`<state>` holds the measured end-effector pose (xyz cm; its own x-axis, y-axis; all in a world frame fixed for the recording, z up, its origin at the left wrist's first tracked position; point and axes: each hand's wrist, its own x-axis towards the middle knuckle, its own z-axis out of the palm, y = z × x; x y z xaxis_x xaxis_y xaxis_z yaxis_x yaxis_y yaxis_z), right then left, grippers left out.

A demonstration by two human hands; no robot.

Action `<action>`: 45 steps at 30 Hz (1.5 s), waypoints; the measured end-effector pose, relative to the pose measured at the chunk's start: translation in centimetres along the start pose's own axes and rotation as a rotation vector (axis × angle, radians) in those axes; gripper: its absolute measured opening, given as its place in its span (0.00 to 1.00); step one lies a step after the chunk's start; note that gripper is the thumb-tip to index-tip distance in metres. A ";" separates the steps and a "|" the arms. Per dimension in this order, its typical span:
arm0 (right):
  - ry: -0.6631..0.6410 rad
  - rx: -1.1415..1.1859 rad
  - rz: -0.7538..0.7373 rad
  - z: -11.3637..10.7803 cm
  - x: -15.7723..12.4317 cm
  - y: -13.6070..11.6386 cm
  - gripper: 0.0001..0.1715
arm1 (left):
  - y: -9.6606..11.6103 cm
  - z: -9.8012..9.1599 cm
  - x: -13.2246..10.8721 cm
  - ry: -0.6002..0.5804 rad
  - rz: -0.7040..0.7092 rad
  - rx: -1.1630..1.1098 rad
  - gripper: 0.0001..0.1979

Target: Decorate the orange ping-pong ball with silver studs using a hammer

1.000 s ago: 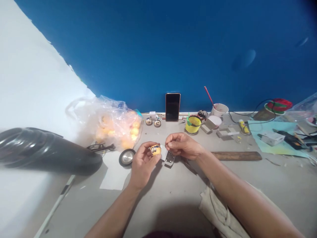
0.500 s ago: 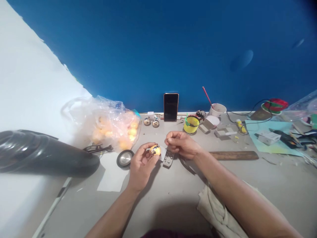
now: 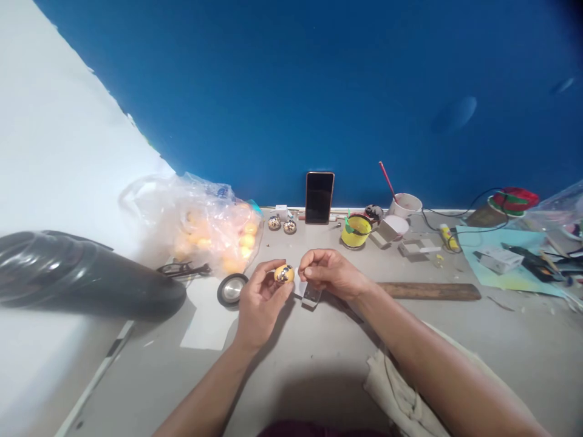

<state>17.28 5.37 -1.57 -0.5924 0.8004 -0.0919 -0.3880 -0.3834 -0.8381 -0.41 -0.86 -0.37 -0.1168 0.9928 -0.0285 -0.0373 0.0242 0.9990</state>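
A yellow-orange ball [image 3: 284,274] with dark and silvery patches is pinched between the thumb and fingers of the left hand [image 3: 262,303], in front of the upright smartphone [image 3: 319,197]. The right hand [image 3: 334,274], also before the smartphone, has thumb and fingertips closed together; anything between them is too small to tell. Left of the smartphone sit two speckled balls [image 3: 289,226]; right, a yellow tub [image 3: 354,238].

Left hand [image 3: 262,303]: gripping a yellow ball [image 3: 284,274] with dark and shiny patches. Right hand [image 3: 331,274]: pinching thumb to finger beside it, near a small box [image 3: 311,298]; any item between the fingertips is not showing clearly. Phone [image 3: 319,198]: standing before the blue wall [image 3: 273,91]. Plastic bag [image 3: 207,209]: holding orange balls [image 3: 247,240]. White cup [image 3: 405,204]: holding a red stick [image 3: 387,180]. Wooden strip [image 3: 432,291]: lying on the table [image 3: 182,388].
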 end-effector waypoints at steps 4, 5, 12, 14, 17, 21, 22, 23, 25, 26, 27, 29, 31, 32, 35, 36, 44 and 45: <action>0.045 -0.044 0.019 0.2 0.1 0.3 0.19 | 0.4 0.1 0.0 0.015 0.028 0.013 0.19; 0.051 -0.046 0.021 0.2 0.1 0.3 0.18 | 0.5 0.2 0.0 0.015 0.033 0.011 0.18; 0.056 -0.038 0.031 0.0 0.0 0.9 0.18 | 0.7 0.3 -0.1 0.024 0.049 0.021 0.16; 0.038 -0.042 0.031 0.0 0.0 0.9 0.17 | 0.5 0.2 -0.1 0.019 0.041 0.009 0.15; 0.002 -0.003 0.035 0.0 -0.1 0.8 0.17 | 0.3 0.2 0.1 0.024 0.042 -0.007 0.15; 0.021 0.010 0.034 0.3 -0.1 0.6 0.18 | 0.3 0.3 0.1 0.037 0.078 -0.017 0.14; 0.036 -0.007 0.034 0.4 -0.1 0.6 0.18 | 0.3 0.3 0.1 0.042 0.098 -0.007 0.13; 0.052 -0.026 0.035 0.4 0.0 0.6 0.18 | 0.2 0.4 0.1 0.046 0.120 0.008 0.13; 0.082 -0.058 0.041 0.5 0.1 0.8 0.17 | 0.2 0.3 0.0 0.050 0.152 0.041 0.13; 0.096 -0.069 0.044 0.5 0.1 0.8 0.17 | 0.1 0.3 0.0 0.048 0.160 0.053 0.12; 0.109 -0.074 0.047 0.5 0.1 0.9 0.17 | 0.1 0.2 0.0 0.044 0.165 0.060 0.12; 0.130 -0.076 0.056 0.6 0.1 0.9 0.17 | -0.1 0.1 0.0 0.034 0.171 0.067 0.12; 0.142 -0.072 0.064 0.7 0.1 0.9 0.18 | -0.2 0.1 0.1 0.027 0.177 0.073 0.12; 0.144 -0.071 0.067 0.7 0.1 0.9 0.18 | -0.2 0.0 0.1 0.023 0.180 0.074 0.12; 0.153 -0.075 0.075 0.9 0.1 0.8 0.19 | -0.3 0.0 0.2 0.013 0.185 0.078 0.12; 0.158 -0.078 0.076 0.9 0.1 0.7 0.19 | -0.3 0.0 0.2 0.012 0.186 0.084 0.12; 0.168 -0.102 0.067 1.0 0.0 0.7 0.18 | -0.5 -0.1 0.2 0.026 0.221 0.141 0.11; 0.167 -0.102 0.065 1.1 0.0 0.7 0.18 | -0.6 -0.1 0.1 0.028 0.235 0.152 0.11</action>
<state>16.26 4.58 -1.62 -0.4857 0.8438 -0.2285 -0.2741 -0.3952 -0.8768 -0.49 -0.75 -0.95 -0.1318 0.9697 0.2055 0.1435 -0.1865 0.9719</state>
